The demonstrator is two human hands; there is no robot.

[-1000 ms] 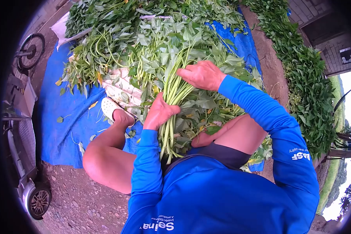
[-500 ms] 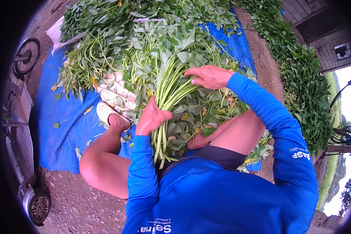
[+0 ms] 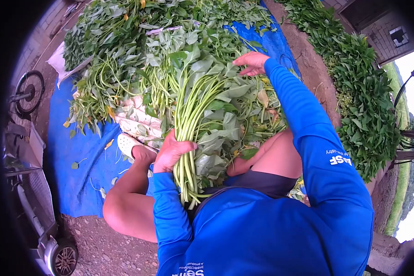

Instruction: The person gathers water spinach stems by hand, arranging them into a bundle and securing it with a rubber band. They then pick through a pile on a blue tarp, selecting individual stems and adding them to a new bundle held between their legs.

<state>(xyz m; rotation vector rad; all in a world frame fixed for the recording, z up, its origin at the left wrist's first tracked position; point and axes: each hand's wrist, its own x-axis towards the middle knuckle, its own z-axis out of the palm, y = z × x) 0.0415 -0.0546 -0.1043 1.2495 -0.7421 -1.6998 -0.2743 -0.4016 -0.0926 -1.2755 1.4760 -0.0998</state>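
**Left hand** [image 3: 172, 152]: fingers wrapped tight around the lower stems of the bundle, pinching them together. It sits near the tarp's near edge, just in front of the person's chest.

**Bundle of greens** [image 3: 191, 110]: long pale-green stems with broad leaves. The cut ends point down toward the person's lap, and the leafy tops fan out toward the middle of the tarp. Only the left hand holds it.

**Right hand** [image 3: 252, 62]: palm down, fingers stretched out and apart, with nothing held between them. It rests on or just over the leaf tops toward the tarp's far right side. Whether it presses on them cannot be told.

**Change:** a second ago the right hand lay on the stems just above the left hand. It has since slid outward along the bundle and is now well apart from the left hand, with the arm nearly straight. All the grip on the bundle has therefore passed to the left hand, while the right hand is among the loose leaves.

**Tarp** [image 3: 76, 138]: blue, spread on gravel, with stray leaves near its left edge.

**Pile of greens** [image 3: 119, 41]: loose, covering the far half of the tarp.

**Sack** [image 3: 133, 112]: whitish and crumpled, lying under the pile near the middle of the tarp.

**Shoe** [image 3: 125, 143]: white, on the person's foot, resting on the tarp beside the sack.

**Row of greens** [image 3: 363, 92]: laid along the bank beyond the tarp's right edge.

**Wheel** [image 3: 28, 91]: off the tarp's left edge.
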